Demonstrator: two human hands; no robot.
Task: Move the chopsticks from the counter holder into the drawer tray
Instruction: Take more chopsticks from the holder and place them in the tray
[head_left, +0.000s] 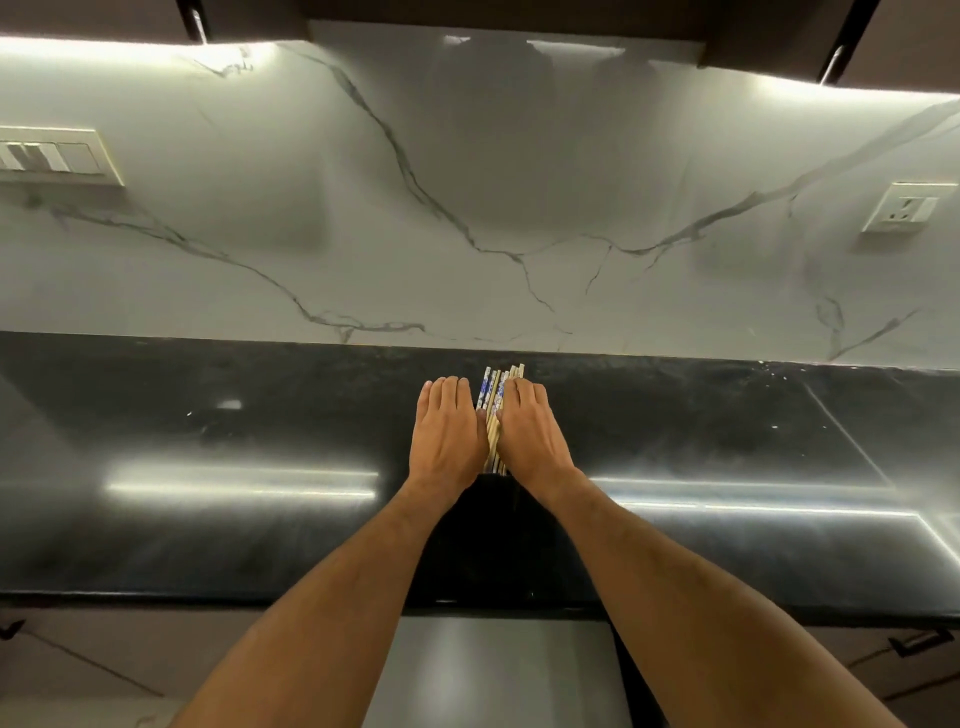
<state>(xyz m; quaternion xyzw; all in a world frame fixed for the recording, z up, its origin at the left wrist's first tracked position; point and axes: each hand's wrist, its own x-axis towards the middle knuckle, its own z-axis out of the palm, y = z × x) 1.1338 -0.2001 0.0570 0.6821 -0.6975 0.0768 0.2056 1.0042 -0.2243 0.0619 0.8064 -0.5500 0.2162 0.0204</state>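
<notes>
Black polished counter (208, 519) runs beneath a grey-veined marble backsplash (467, 182), lit by strips under dark upper cabinets (519, 10). Both bare forearms reach forward over the counter edge, and the two hands lie side by side, backs up, near the seam where counter meets wall. Between them lies a bundle of chopsticks (494, 410), some plain wood-coloured, some with blue-and-white patterned ends, the ends pointing toward the wall just beyond the fingertips. Left hand (447, 431) rests flat with straight fingers, its inner edge against the left side of the bundle. Right hand (530, 426) lies likewise with fingers extended, its inner edge touching the bundle's right side and partly covering it; neither hand is curled round the sticks. Whether a holder stands under the bundle cannot be told, as the dark area behind the wrists is unclear. Farther left of the left hand a switch plate (57, 156) sits on the wall; farther right of the right hand, a socket (906, 205). Below the forearms a grey panel (493, 670) shows.
</notes>
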